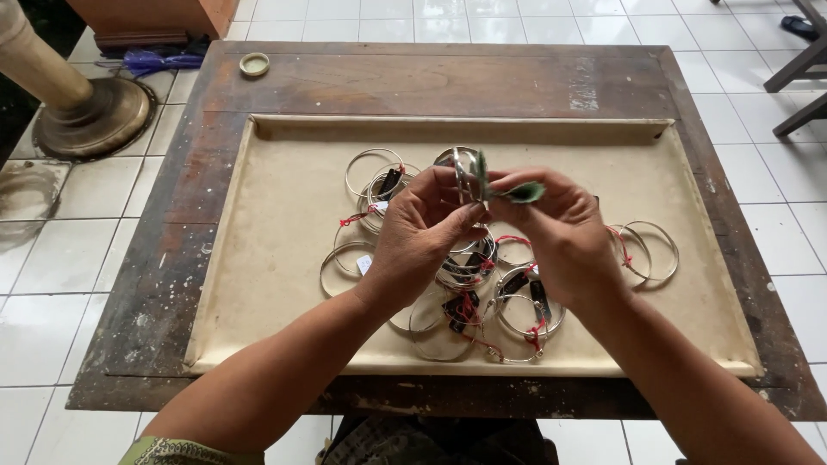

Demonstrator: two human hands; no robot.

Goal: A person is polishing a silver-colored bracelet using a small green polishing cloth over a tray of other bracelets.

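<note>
Over the beige tray [276, 258], my left hand [422, 232] pinches a silver bangle [466, 172] held upright between the fingertips. My right hand [560, 228] meets it from the right and grips a small green scrap [525, 193] pressed against the bangle. Beneath both hands lie several silver bangles [517, 319] with red strings and black tags, spread across the tray's middle. Two more bangles [650, 250] lie to the right of my right wrist, and others [372, 172] rest to the left.
The tray sits on a worn dark wooden table [413, 82]. A small round lid [254, 64] lies near its far left corner. A brass-coloured round base [90, 116] stands on the white tiled floor at left. Chair legs [801, 77] show at top right.
</note>
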